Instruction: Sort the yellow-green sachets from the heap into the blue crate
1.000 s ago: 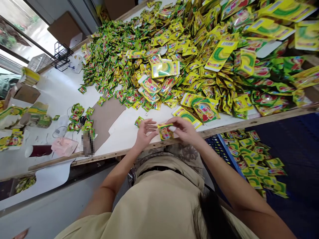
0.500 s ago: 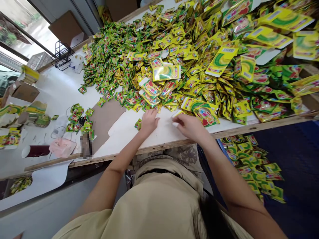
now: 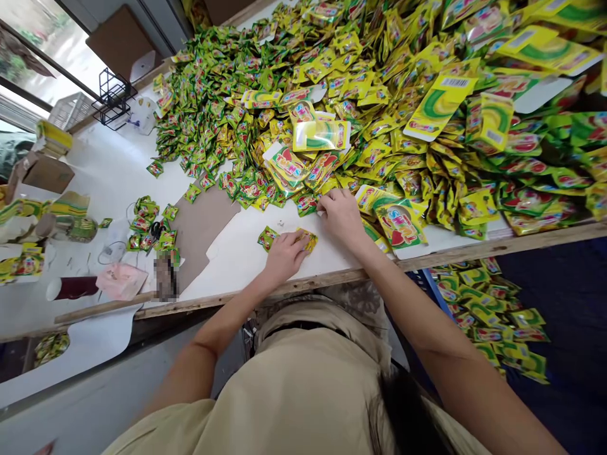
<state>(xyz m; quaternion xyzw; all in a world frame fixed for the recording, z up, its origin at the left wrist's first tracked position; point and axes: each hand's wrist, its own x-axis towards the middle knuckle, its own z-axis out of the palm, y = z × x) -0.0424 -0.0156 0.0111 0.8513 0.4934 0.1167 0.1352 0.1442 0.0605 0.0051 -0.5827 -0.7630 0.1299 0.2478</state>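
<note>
My left hand (image 3: 285,253) lies on the white table (image 3: 237,253) near its front edge, fingers curled over small yellow-green sachets (image 3: 307,239). A single sachet (image 3: 267,237) lies just left of it. My right hand (image 3: 340,213) reaches to the foot of the big heap of sachets (image 3: 294,114), its fingers bent on a small sachet (image 3: 306,203) at the heap's edge. Larger yellow-green packs (image 3: 397,221) lie right beside that hand.
A brown cardboard sheet (image 3: 199,221) lies left of my hands. Further left are a small cluster of sachets (image 3: 149,227), a dark red tube (image 3: 71,287), a pink pad (image 3: 121,280), boxes and a black wire rack (image 3: 112,98). A blue crate (image 3: 439,297) holds sachets at lower right.
One second ago both hands held a sachet near the table edge. It is gone from them; the left hand now rests on sachets on the table and the right has reached into the heap.
</note>
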